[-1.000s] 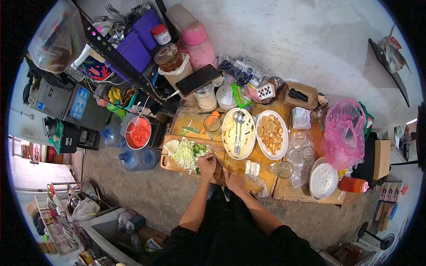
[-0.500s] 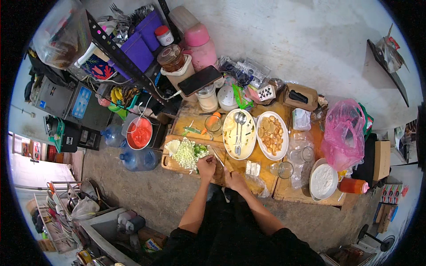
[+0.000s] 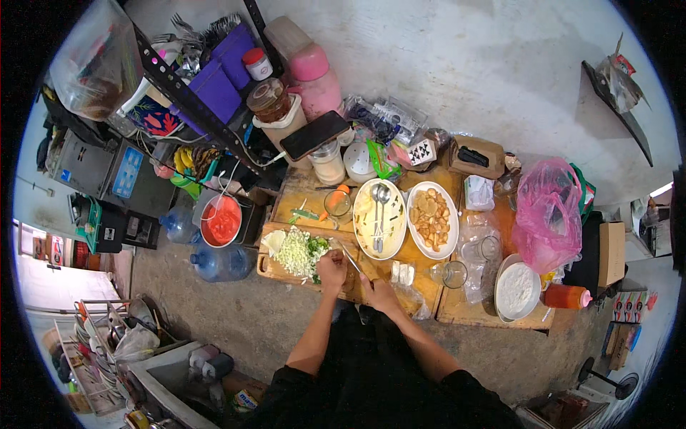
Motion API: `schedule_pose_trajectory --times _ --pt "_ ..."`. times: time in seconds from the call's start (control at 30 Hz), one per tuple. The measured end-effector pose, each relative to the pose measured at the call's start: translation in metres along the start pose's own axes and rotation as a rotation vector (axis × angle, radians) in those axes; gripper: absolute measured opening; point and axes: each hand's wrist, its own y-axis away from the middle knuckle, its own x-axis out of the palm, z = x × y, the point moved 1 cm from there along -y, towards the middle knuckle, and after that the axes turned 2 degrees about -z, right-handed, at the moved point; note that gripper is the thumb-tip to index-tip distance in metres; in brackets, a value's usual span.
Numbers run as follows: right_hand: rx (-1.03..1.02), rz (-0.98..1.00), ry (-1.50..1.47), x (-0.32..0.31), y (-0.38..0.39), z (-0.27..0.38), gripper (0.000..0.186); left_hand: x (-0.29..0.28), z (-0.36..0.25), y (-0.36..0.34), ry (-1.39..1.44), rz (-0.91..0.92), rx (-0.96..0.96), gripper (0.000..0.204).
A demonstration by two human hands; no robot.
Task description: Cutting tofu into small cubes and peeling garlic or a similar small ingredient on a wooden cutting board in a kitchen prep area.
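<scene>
My right hand (image 3: 380, 293) grips the handle of a knife (image 3: 351, 259), its blade slanting up and left over the wooden cutting board (image 3: 270, 267). Beside the blade, my left hand (image 3: 331, 270) is closed with curled fingers low over the board; whatever it may pinch is hidden. Against its left side lies a heap of finely chopped pale cabbage (image 3: 294, 254), with chopped green leaves (image 3: 317, 248) between heap and hand. A larger pale cabbage piece (image 3: 274, 241) rests at the board's far left corner.
Beyond the board are a glass (image 3: 341, 205), carrot pieces (image 3: 331, 201), an oval plate (image 3: 366, 241) with two spoons, and a white dish (image 3: 449, 248) of browned chunks. Rightward stand another glass (image 3: 454, 274), a bowl of white flour (image 3: 518, 289) and a sauce bottle (image 3: 567, 296). A phone (image 3: 314, 136) overhangs the back.
The whole view has shifted slightly. Both hands keep nearly the same place over the board, and the knife stays in my right hand.
</scene>
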Motion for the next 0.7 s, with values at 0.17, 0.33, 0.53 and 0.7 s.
schedule_pose_trajectory --times 0.17,0.33,0.53,0.7 --pt "-0.041 0.011 0.009 0.009 -0.006 -0.008 0.069 0.003 0.013 0.0 -0.058 -0.018 0.012 0.014" --pt "0.015 0.055 -0.004 0.011 -0.012 -0.008 0.069 0.002 0.014 0.0 -0.042 -0.01 0.022 0.014" --pt "-0.008 0.055 -0.073 0.014 -0.017 -0.013 0.07 0.0 0.015 0.0 0.111 0.059 -0.081 0.032" --pt "-0.057 0.031 -0.289 -0.001 -0.004 0.007 0.064 -0.003 0.007 -0.002 0.641 0.157 -0.403 0.034"
